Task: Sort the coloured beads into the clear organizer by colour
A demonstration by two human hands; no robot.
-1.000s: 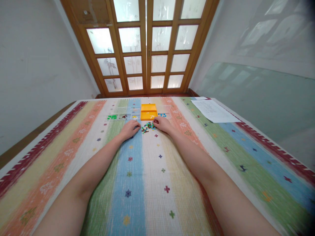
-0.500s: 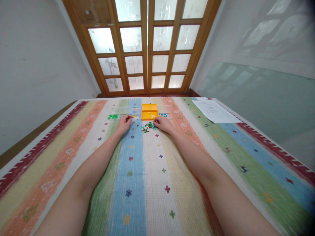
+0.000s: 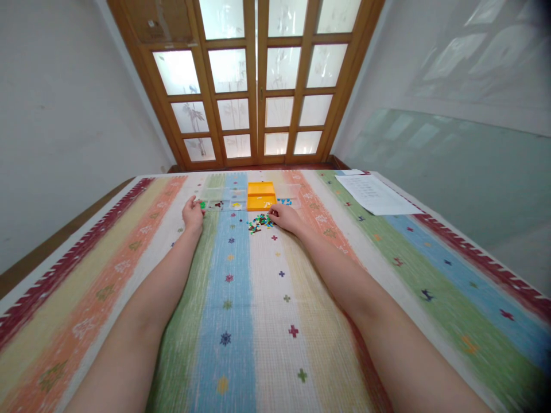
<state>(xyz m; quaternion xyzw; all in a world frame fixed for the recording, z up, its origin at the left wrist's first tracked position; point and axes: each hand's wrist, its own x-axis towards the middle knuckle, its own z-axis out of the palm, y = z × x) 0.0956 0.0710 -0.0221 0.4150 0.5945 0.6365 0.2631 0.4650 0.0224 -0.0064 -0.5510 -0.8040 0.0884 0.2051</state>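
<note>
A small heap of mixed coloured pieces (image 3: pixel 259 222) lies on the striped cloth (image 3: pixel 258 298) far out in front of me. My right hand (image 3: pixel 284 217) rests at the heap's right edge, fingers curled onto the pieces. My left hand (image 3: pixel 193 211) is off to the left, over a clear compartment with green pieces (image 3: pixel 202 204), its fingers bent together; what they hold is too small to see. A row of clear compartments (image 3: pixel 226 203) holds sorted dark and yellow pieces. Behind the heap stands an orange box (image 3: pixel 260 195), with blue pieces (image 3: pixel 284 201) in a clear tray to its right.
A white printed sheet (image 3: pixel 373 194) lies at the cloth's far right. A wooden glazed door (image 3: pixel 253 86) stands behind the table. A glass panel (image 3: pixel 451 172) leans along the right wall.
My left hand has left the heap and travelled left along the row of compartments to the one with green pieces. My right hand has stayed at the heap.
</note>
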